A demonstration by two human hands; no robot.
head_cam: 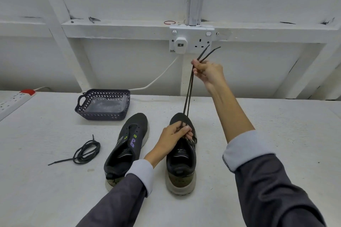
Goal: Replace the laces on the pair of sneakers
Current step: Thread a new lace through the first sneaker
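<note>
Items I log from the head view, one by one:

1. Table (258,125): white and rough-surfaced; it carries everything below.
2. Right sneaker (181,167): dark upper, pale sole, upright, heel toward me, toe toward the wall.
3. Dark lace (189,94): two strands rise taut from the front of the right sneaker, close together, with both tips sticking out above the upper hand.
4. Right hand (208,72): raised high over the table, fingers curled around both strands near their ends.
5. Left hand (175,134): low, at the right sneaker's eyelet area, fingertips pinching the same strands just above the shoe. The two hands are well apart, one above the other.
6. Left sneaker (127,145): just beside its mate, angled slightly, eyelets unlaced.
7. Loose lace (84,151): dark, coiled on the table left of the left sneaker, one end trailing out.
8. Basket (103,114): dark and perforated, behind the left sneaker, with clear plastic inside.
9. Power strip (13,99): at the far left edge.
10. Wall socket (191,39): a white plug sits in its left outlet.
</note>
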